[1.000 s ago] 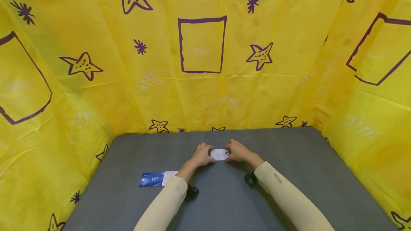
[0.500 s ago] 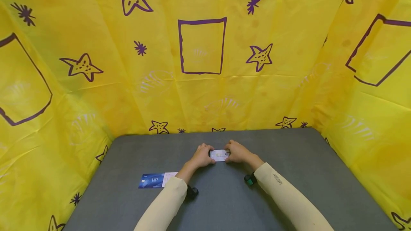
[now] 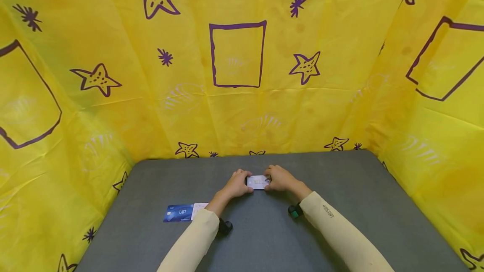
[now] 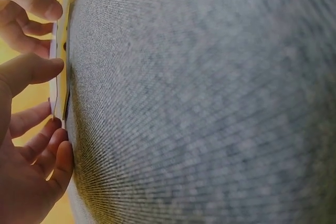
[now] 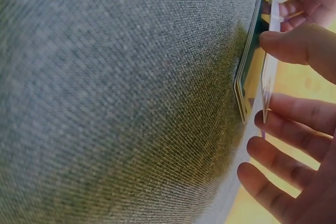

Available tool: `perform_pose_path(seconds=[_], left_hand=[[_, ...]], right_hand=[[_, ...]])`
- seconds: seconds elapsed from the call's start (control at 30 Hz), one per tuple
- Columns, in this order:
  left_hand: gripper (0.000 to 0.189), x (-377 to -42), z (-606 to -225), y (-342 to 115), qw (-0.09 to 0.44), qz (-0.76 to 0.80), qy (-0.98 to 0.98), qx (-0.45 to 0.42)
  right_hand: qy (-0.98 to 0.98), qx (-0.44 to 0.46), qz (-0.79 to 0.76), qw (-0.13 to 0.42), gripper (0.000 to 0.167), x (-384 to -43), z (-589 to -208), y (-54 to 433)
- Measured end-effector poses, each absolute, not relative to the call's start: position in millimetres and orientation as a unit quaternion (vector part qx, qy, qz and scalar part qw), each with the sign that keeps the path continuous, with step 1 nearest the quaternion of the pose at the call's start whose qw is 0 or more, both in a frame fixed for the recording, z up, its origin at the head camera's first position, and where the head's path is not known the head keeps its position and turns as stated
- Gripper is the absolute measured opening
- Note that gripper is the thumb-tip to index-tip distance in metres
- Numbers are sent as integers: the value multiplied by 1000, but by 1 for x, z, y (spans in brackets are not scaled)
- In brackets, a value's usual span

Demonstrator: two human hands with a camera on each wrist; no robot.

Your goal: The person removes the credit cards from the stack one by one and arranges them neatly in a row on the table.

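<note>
A white card (image 3: 258, 182) with pale yellowish print lies between both hands in the head view. My left hand (image 3: 237, 183) pinches its left end, thumb at the near edge and fingers at the far edge. At the other end, my right hand (image 3: 281, 178) pinches it the same way. In the right wrist view the card (image 5: 271, 61) is edge-on, a little above the table. Beneath it is a dark, flat, layered piece (image 5: 255, 40), apart from the card at this end; its kind is unclear. The left wrist view shows the left thumb (image 4: 39, 70) on the edge.
To the left on the grey tabletop (image 3: 264, 238) lies a blue card (image 3: 179, 213) marked VIP. A whitish-pink card (image 3: 199, 209) adjoins it, partly hidden by the left arm. Yellow printed cloth (image 3: 234, 116) closes in the back and both sides.
Both hands stay in nearly the same place around the white card. Its print looks slightly different from frame to frame. The cards at the left have not moved.
</note>
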State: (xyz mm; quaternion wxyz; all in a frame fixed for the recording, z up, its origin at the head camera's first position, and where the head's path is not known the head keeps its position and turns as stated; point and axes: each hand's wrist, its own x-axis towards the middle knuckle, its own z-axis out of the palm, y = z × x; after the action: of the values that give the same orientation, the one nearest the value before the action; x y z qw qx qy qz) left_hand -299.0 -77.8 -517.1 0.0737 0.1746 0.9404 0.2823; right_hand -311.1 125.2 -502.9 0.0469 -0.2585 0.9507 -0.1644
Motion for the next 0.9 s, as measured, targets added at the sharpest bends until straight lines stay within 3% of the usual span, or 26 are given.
perform_pose_path(seconds=[0.9], left_hand=[[52,-296,-502,-93,8,308,931,197]], right_hand=[[943,-264,-200,22,49,-303,-492,127]])
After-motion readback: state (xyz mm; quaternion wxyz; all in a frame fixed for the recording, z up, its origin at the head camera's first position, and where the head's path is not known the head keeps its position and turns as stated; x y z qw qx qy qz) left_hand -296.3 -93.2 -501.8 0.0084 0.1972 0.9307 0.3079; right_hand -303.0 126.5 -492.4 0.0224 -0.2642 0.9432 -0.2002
